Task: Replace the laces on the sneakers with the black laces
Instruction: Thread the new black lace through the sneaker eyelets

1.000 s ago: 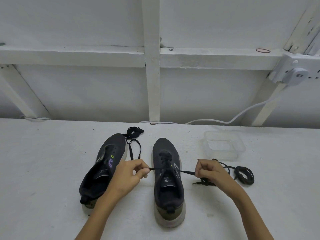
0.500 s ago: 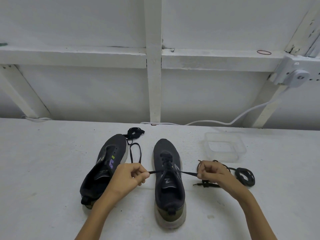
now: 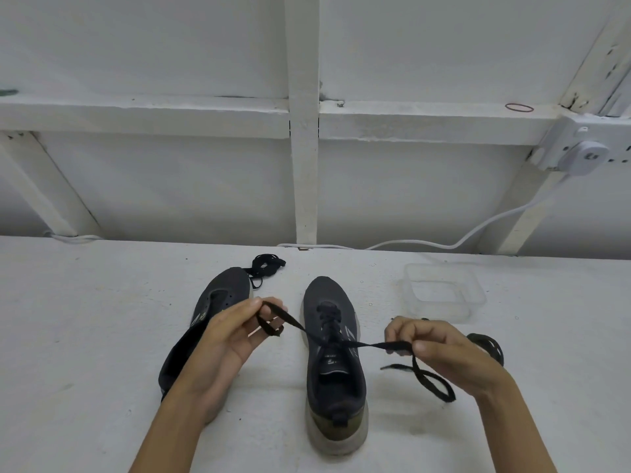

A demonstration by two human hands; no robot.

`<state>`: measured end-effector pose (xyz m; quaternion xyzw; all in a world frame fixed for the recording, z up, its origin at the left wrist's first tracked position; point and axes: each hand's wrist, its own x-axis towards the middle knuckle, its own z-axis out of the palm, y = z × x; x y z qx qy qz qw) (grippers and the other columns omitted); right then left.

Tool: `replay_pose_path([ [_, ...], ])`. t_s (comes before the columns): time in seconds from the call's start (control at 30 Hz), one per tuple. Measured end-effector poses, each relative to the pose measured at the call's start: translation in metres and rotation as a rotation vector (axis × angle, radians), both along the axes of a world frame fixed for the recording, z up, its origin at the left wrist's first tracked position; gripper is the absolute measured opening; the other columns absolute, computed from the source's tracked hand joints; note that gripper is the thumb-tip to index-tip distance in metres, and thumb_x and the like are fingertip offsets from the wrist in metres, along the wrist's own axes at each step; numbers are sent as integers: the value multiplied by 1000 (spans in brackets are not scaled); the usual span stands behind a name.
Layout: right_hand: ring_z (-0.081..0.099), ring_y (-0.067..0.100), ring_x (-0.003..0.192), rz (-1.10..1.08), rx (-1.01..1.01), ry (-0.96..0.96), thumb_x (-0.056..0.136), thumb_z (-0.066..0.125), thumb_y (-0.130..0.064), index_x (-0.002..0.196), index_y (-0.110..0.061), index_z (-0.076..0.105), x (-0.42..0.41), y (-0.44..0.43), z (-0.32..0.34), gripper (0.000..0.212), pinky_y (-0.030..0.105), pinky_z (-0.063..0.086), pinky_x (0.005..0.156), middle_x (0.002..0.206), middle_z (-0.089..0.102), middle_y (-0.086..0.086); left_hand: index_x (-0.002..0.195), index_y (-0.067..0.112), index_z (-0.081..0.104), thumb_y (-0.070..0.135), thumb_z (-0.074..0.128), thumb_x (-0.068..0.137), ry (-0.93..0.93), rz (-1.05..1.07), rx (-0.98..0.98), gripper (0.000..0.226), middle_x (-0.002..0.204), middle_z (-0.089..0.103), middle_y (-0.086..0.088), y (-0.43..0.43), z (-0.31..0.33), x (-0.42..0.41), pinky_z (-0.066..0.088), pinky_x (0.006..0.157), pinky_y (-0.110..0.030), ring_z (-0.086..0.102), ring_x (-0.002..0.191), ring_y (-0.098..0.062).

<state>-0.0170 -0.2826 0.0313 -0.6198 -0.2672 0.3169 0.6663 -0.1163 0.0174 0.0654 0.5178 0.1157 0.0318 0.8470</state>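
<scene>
Two dark sneakers stand on the white table. The right sneaker [image 3: 336, 373] is threaded with a black lace [image 3: 368, 345] whose two ends stretch out sideways. My left hand [image 3: 232, 339] pinches the left end, which loops round its fingers. My right hand [image 3: 440, 349] pinches the right end, and the tail hangs in a loop below it. The left sneaker [image 3: 205, 322] lies partly behind my left hand; I see no lace in it. One bundle of black lace [image 3: 266, 264] lies by its toe, another [image 3: 488, 346] behind my right hand.
A clear plastic container [image 3: 444, 295] sits on the table at the back right. A white cable [image 3: 471, 233] runs from a wall plug [image 3: 585, 158] along the table's back edge. White beams rise behind the table.
Both hands have lifted and pulled the lace ends further apart and upward. The left end now loops over my left fingers, and the right tail hangs in a loop.
</scene>
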Motion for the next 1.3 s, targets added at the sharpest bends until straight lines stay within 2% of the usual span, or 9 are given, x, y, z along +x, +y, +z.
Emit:
replay_pose_path([
  [0.2, 48, 20, 64, -189, 136, 114, 88, 62, -38, 65, -16, 50, 6, 18, 10, 34, 30, 38, 69, 63, 47, 4, 78, 4, 77, 23, 74, 70, -55, -25, -147, 21, 110, 71, -17, -13, 13, 3, 57, 86, -33, 68, 106, -27],
  [0.33, 57, 21, 86, -290, 216, 140, 78, 76, -42, 82, -12, 68, 9, 27, 4, 32, 41, 42, 84, 90, 59, 7, 83, 3, 75, 16, 53, 88, -39, 55, -269, 25, 102, 70, -16, -15, 2, 10, 58, 85, -33, 69, 101, -26],
  [0.47, 61, 37, 116, -241, 396, 291, 74, 82, -34, 89, -8, 72, 2, 43, -7, 32, 49, 47, 103, 124, 64, 19, 86, 6, 70, 18, 52, 90, -30, 73, -375, 22, 91, 64, -9, -23, -15, 18, 53, 95, -41, 69, 93, -24],
  [0.63, 62, 27, 84, -242, 442, 368, 87, 69, -24, 90, -7, 65, -5, 63, -11, 18, 56, 36, 108, 93, 61, 11, 98, 8, 72, 21, 65, 81, -38, -9, -251, 22, 86, 62, -4, -40, -18, 24, 58, 83, -34, 58, 70, -14],
  [0.73, 55, 19, 70, -263, 445, 401, 86, 70, -24, 87, -8, 65, -6, 73, -2, 16, 44, 49, 92, 88, 57, 6, 101, 10, 72, 20, 59, 84, -17, -9, -103, 24, 85, 61, -1, -48, -11, 26, 50, 72, -27, 50, 67, -12],
  [0.87, 53, 17, 72, -232, 410, 382, 76, 81, -35, 92, -11, 65, -4, 83, 6, 33, 31, 47, 74, 93, 59, 4, 108, 12, 72, 24, 61, 85, -10, -41, 61, 28, 75, 56, -1, -54, -3, 27, 44, 68, -27, 48, 66, -11],
  [1.1, 63, 23, 89, -178, 459, 353, 84, 72, -30, 95, -9, 70, -5, 89, 24, 23, 40, 48, 91, 94, 66, 8, 95, 6, 73, 21, 60, 83, -98, -51, 6, 23, 93, 73, -9, -55, 14, 28, 57, 86, -35, 69, 85, -17],
  [1.2, 64, 19, 82, -187, 428, 326, 91, 59, -28, 85, -13, 74, -5, 87, 35, 22, 34, 51, 85, 89, 67, 4, 79, 10, 75, 22, 60, 83, -142, -49, 4, 20, 100, 73, -9, -55, 25, 27, 55, 90, -40, 69, 87, -18],
  [1.3, 60, 20, 77, -178, 390, 290, 81, 72, -39, 87, -12, 71, -2, 87, 43, 28, 33, 50, 80, 84, 64, 6, 73, 14, 77, 25, 61, 81, -140, -33, 0, 20, 90, 71, -7, -56, 29, 29, 55, 89, -38, 67, 79, -14],
])
